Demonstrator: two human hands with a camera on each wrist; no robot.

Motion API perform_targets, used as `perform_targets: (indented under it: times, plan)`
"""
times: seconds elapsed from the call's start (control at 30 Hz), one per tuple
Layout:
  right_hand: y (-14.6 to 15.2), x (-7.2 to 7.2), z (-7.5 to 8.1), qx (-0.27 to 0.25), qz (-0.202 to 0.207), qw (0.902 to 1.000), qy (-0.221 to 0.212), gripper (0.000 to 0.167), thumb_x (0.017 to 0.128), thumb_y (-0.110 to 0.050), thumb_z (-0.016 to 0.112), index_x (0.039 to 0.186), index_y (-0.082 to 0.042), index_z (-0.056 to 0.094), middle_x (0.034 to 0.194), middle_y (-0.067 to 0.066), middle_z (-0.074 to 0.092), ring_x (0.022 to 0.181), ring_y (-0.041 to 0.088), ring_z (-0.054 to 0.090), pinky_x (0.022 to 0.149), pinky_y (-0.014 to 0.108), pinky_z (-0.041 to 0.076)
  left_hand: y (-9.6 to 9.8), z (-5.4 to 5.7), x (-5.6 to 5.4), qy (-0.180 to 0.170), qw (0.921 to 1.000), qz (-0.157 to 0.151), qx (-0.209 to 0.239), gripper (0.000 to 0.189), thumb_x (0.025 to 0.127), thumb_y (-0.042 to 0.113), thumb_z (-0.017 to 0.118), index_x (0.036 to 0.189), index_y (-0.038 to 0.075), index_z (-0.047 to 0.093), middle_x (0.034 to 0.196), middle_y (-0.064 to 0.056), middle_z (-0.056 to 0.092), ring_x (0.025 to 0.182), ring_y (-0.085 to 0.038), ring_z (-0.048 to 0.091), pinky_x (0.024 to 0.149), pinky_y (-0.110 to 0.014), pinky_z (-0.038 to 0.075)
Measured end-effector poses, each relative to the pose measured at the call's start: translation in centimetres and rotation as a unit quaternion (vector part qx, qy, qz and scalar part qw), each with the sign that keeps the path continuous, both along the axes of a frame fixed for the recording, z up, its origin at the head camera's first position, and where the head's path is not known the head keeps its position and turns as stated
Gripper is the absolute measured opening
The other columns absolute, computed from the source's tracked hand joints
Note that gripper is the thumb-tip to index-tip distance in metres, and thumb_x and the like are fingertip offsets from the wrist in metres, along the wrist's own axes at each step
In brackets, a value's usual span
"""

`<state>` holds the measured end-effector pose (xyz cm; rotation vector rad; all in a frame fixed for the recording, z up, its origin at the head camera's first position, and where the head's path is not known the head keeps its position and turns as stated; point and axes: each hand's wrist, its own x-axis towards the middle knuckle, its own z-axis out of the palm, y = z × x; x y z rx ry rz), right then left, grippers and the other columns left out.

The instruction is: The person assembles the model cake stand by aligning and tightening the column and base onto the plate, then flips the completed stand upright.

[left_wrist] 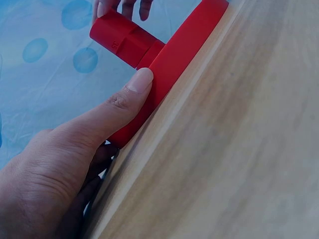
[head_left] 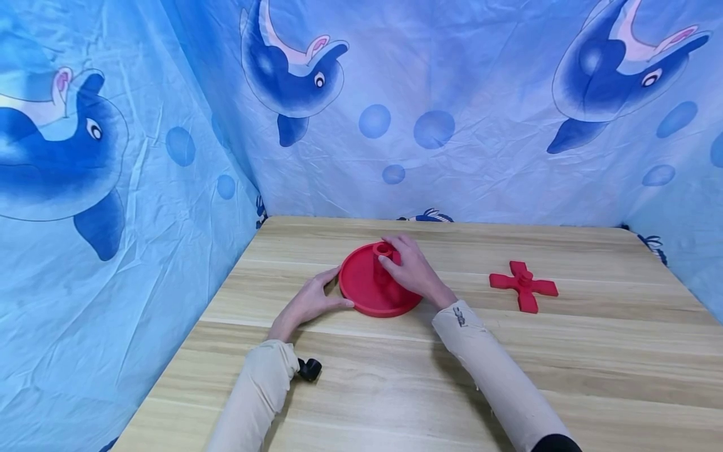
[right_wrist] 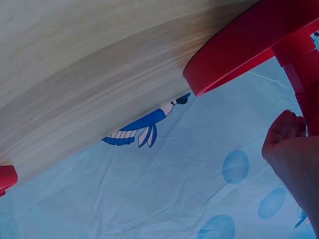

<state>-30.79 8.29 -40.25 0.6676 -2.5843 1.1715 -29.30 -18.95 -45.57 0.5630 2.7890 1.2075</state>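
A red round dish [head_left: 356, 279] with a raised rim lies flat on the wooden table. From its middle a hollow red tube [head_left: 381, 269] stands upright; the left wrist view shows a seam low on the tube [left_wrist: 122, 40]. My left hand [head_left: 309, 302] holds the dish's left rim, thumb at the near side and fingers around the far side. My right hand [head_left: 415, 271] grips the tube near its top, thumb on the near side and fingers behind. In the right wrist view, the right hand [right_wrist: 299, 159] partly leaves the frame with the tube.
A red four-armed cross piece [head_left: 524, 287] with a central peg lies to the right on the wooden table [head_left: 384, 389]. Blue curtains [head_left: 474, 182] with dolphin prints enclose the table's back and sides. A black device [head_left: 309, 370] sits at the left wrist.
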Motion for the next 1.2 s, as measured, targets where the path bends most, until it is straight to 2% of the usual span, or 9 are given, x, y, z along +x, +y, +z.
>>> perform_targets:
  times: [0.27,0.53,0.7,0.97,1.2]
  plan:
    - [-0.05,0.16,0.01,0.002,-0.008,1.0,-0.003,0.056,0.097,-0.02,0.074,0.147,-0.003,0.054,0.134,0.014,0.056,0.125,0.03,0.051,0.095,0.048,0.057,0.04,0.02,0.09,0.0,1.0,0.001,-0.002,0.105,0.077,0.059,0.087,0.162,0.021,0.039,0.159,0.0,0.044,0.147,-0.024,0.038,0.119,-0.049,0.034]
    - [0.07,0.15,-0.09,0.001,0.008,1.0,-0.002,0.055,0.099,-0.014,0.07,0.15,-0.002,0.052,0.137,0.015,0.057,0.128,0.031,0.05,0.096,0.047,0.057,0.02,0.03,0.14,-0.007,1.0,0.002,0.002,0.105,0.077,0.058,0.087,0.162,0.019,0.039,0.16,-0.001,0.044,0.148,-0.026,0.037,0.118,-0.051,0.034]
    - [0.04,0.2,-0.15,-0.001,-0.003,1.0,-0.007,0.057,0.097,-0.017,0.074,0.149,-0.005,0.053,0.134,0.013,0.056,0.125,0.03,0.05,0.094,0.048,0.058,-0.05,-0.08,0.03,-0.007,1.0,0.0,0.002,0.105,0.077,0.059,0.087,0.162,0.019,0.039,0.16,-0.002,0.043,0.148,-0.027,0.036,0.118,-0.052,0.034]
    - [0.01,0.22,-0.12,0.005,0.002,1.0,-0.008,0.056,0.1,-0.016,0.069,0.151,-0.003,0.051,0.141,0.015,0.055,0.132,0.031,0.047,0.097,0.049,0.056,-0.08,-0.1,0.05,-0.005,1.0,-0.001,0.004,0.105,0.077,0.059,0.087,0.161,0.019,0.04,0.16,-0.002,0.044,0.148,-0.027,0.037,0.118,-0.052,0.034]
    - [-0.01,0.05,-0.26,0.005,-0.012,0.9999,-0.006,0.057,0.098,-0.021,0.073,0.149,-0.004,0.053,0.136,0.014,0.056,0.127,0.03,0.049,0.095,0.048,0.057,0.04,0.06,0.08,-0.006,1.0,0.002,0.006,0.104,0.077,0.058,0.087,0.161,0.02,0.04,0.159,-0.001,0.045,0.147,-0.026,0.037,0.118,-0.051,0.035]
